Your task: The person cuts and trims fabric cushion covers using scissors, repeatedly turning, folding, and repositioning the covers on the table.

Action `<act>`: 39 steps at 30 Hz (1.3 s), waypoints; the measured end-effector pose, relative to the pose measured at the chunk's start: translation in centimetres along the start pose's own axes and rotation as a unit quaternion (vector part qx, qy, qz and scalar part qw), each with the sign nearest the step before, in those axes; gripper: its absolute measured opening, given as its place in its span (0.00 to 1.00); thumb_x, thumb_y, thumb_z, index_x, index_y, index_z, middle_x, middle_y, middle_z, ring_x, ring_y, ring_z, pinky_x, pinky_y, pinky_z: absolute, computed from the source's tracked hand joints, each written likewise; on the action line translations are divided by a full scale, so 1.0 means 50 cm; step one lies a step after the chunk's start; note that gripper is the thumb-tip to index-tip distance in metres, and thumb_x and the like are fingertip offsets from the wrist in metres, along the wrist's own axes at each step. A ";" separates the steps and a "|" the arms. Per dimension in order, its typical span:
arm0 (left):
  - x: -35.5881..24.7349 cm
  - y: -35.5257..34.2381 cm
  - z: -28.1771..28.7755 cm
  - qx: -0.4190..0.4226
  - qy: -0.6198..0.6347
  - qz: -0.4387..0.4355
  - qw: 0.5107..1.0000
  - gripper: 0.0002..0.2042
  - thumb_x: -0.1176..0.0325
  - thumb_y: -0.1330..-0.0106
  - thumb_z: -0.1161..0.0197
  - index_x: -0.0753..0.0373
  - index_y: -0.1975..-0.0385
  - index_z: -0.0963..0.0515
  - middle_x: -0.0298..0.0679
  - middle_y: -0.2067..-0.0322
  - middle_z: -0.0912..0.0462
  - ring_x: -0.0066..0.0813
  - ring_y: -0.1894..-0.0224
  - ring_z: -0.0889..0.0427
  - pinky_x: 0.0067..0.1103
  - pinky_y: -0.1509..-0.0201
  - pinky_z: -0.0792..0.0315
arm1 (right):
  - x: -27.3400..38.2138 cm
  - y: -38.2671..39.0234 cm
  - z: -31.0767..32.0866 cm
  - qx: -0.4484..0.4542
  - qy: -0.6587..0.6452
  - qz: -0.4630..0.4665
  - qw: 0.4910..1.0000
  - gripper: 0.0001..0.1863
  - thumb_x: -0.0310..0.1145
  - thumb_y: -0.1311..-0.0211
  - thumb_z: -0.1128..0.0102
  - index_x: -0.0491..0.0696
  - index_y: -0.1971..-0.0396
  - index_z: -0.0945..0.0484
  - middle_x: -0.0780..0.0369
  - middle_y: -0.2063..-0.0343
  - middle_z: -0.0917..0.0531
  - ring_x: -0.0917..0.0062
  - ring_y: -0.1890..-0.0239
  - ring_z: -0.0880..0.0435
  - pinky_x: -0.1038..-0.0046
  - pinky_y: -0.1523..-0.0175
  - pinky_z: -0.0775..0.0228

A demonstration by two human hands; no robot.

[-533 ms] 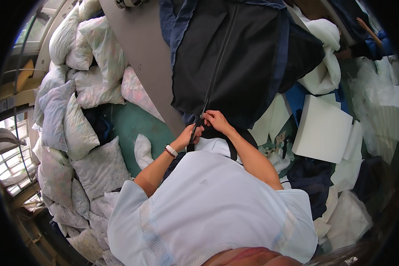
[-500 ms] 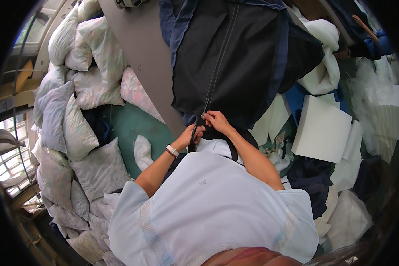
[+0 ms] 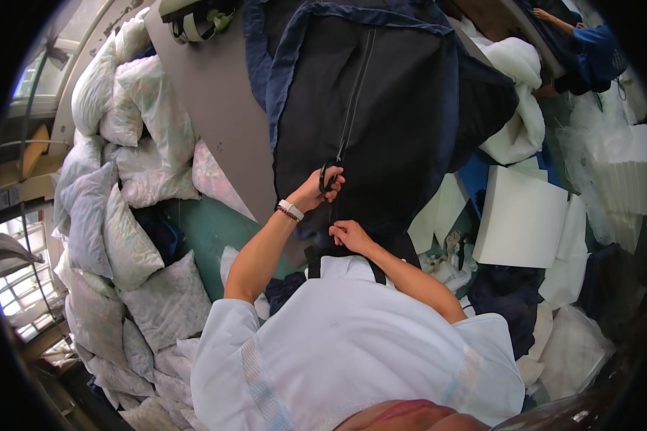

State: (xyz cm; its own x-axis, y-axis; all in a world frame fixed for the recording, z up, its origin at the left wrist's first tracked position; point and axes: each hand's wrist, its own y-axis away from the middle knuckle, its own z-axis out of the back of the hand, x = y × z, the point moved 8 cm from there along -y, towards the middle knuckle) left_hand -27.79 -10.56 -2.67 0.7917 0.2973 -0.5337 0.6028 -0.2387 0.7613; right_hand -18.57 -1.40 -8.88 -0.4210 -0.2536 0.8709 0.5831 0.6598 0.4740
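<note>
A large black fabric cover with navy edging lies over the grey table in front of me. A zipper runs down its middle toward me. My left hand is closed round black-handled scissors, whose tips point away from me along the zipper's near part. Below it, my right hand pinches the near end of the black cloth, just beyond my shirt. What exactly lies between the right fingertips is too small to make out.
Stuffed pillows are heaped on the left. The grey tabletop carries a bag-like item at its far end. White foam blocks and plastic sheeting lie on the right. Another person is at far right.
My left hand has moved away from me along the zipper with the scissors. My right hand has shifted slightly nearer my body, so the hands are farther apart.
</note>
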 end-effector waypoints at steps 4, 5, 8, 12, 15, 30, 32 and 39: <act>-0.015 -0.048 0.013 0.010 -0.032 0.053 0.998 0.13 0.58 0.36 0.48 0.62 0.72 0.29 0.29 0.83 0.34 0.17 0.84 0.37 0.15 0.78 0.41 | 0.016 -0.023 0.043 -0.012 0.040 -0.022 0.999 0.13 0.34 0.40 0.49 0.41 0.77 0.23 0.63 0.85 0.22 0.82 0.82 0.26 0.78 0.74 0.34; -0.014 -0.045 0.013 0.021 -0.023 0.054 0.998 0.13 0.58 0.36 0.49 0.62 0.71 0.29 0.29 0.82 0.34 0.18 0.84 0.36 0.16 0.77 0.40 | 0.021 -0.026 0.044 0.005 0.058 -0.017 0.998 0.13 0.35 0.41 0.49 0.41 0.77 0.22 0.63 0.85 0.21 0.81 0.82 0.25 0.77 0.73 0.34; 0.020 -0.016 -0.001 0.030 -0.022 0.024 0.999 0.14 0.58 0.35 0.51 0.64 0.64 0.33 0.31 0.79 0.33 0.22 0.82 0.33 0.17 0.76 0.38 | 0.033 -0.016 0.038 0.052 0.061 -0.014 0.997 0.14 0.36 0.41 0.49 0.42 0.77 0.21 0.63 0.83 0.20 0.80 0.81 0.24 0.77 0.71 0.33; 0.058 0.040 -0.009 -0.057 -0.031 -0.005 0.998 0.12 0.62 0.37 0.53 0.66 0.63 0.34 0.30 0.80 0.34 0.20 0.83 0.33 0.16 0.77 0.39 | 0.008 0.000 0.001 0.105 0.044 -0.066 0.991 0.14 0.35 0.43 0.49 0.41 0.79 0.21 0.62 0.85 0.20 0.77 0.81 0.22 0.75 0.71 0.30; 0.042 0.055 -0.005 -0.100 -0.041 -0.001 0.994 0.12 0.62 0.38 0.53 0.67 0.64 0.34 0.30 0.82 0.35 0.19 0.84 0.35 0.16 0.77 0.39 | 0.018 -0.002 -0.012 0.107 0.061 -0.080 0.989 0.15 0.35 0.44 0.47 0.40 0.83 0.22 0.60 0.86 0.20 0.74 0.81 0.20 0.72 0.71 0.29; -0.053 0.026 -0.036 0.025 0.027 0.048 0.998 0.14 0.61 0.34 0.58 0.67 0.63 0.32 0.33 0.77 0.33 0.22 0.80 0.36 0.18 0.73 0.39 | 0.066 0.025 0.017 0.138 0.081 -0.078 0.984 0.15 0.35 0.41 0.48 0.41 0.83 0.23 0.60 0.85 0.20 0.72 0.79 0.19 0.71 0.67 0.28; -0.049 0.026 -0.034 0.022 0.059 0.063 0.996 0.14 0.62 0.34 0.58 0.67 0.63 0.31 0.34 0.77 0.32 0.23 0.80 0.35 0.20 0.72 0.38 | 0.068 0.027 0.017 0.126 0.086 -0.072 0.986 0.15 0.35 0.41 0.48 0.42 0.83 0.24 0.60 0.85 0.20 0.71 0.79 0.20 0.70 0.67 0.28; -0.077 0.003 -0.032 0.006 -0.026 0.031 0.999 0.13 0.62 0.36 0.54 0.66 0.64 0.30 0.34 0.77 0.32 0.22 0.81 0.36 0.19 0.73 0.38 | 0.063 0.021 0.019 0.109 0.103 -0.073 0.986 0.14 0.35 0.42 0.48 0.42 0.83 0.23 0.60 0.86 0.21 0.71 0.79 0.20 0.69 0.68 0.28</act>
State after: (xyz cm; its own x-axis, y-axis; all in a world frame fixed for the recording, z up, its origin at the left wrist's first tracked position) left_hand -30.93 -10.25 0.10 0.8317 0.2328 -0.5040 0.5530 -0.2668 0.7893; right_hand -19.91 -0.84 -5.78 -0.3261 -0.4807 0.8140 0.3535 0.7366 0.5766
